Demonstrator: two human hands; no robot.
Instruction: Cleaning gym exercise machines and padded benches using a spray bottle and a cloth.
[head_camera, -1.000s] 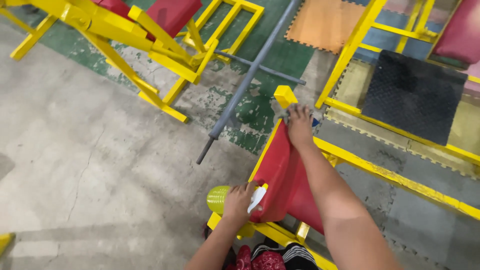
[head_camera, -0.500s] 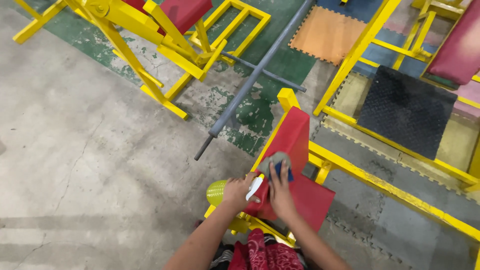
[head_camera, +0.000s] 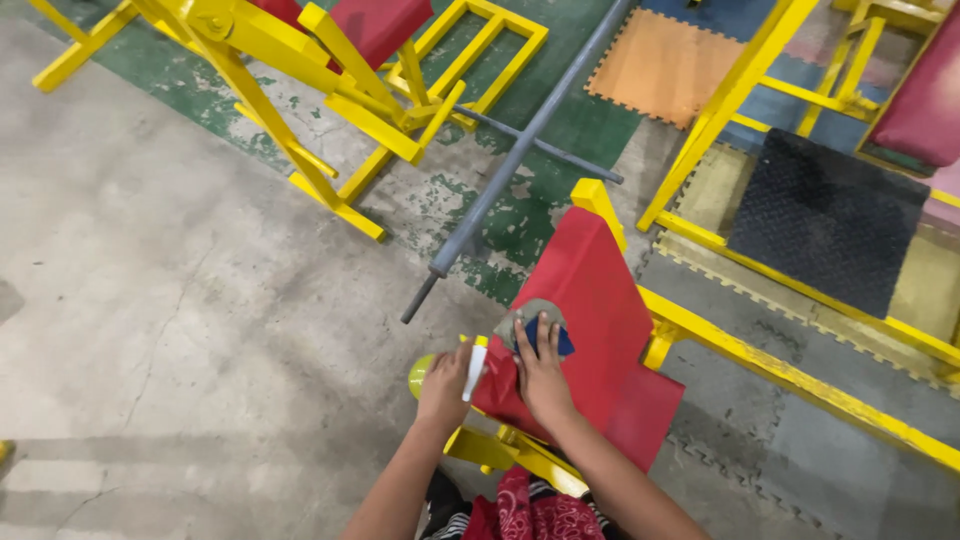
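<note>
We press a grey-and-blue cloth (head_camera: 533, 322) flat on the near edge of the red seat pad (head_camera: 590, 330) with our right hand (head_camera: 541, 378), fingers spread to keep it against the vinyl. Our left hand (head_camera: 446, 385) is clenched around a yellow-green spray bottle (head_camera: 422, 373) with a white trigger, held just beside the pad. A grey steel bar (head_camera: 505, 170) lies on the concrete floor (head_camera: 180, 300) beyond, near yellow frames (head_camera: 330, 90).
</note>
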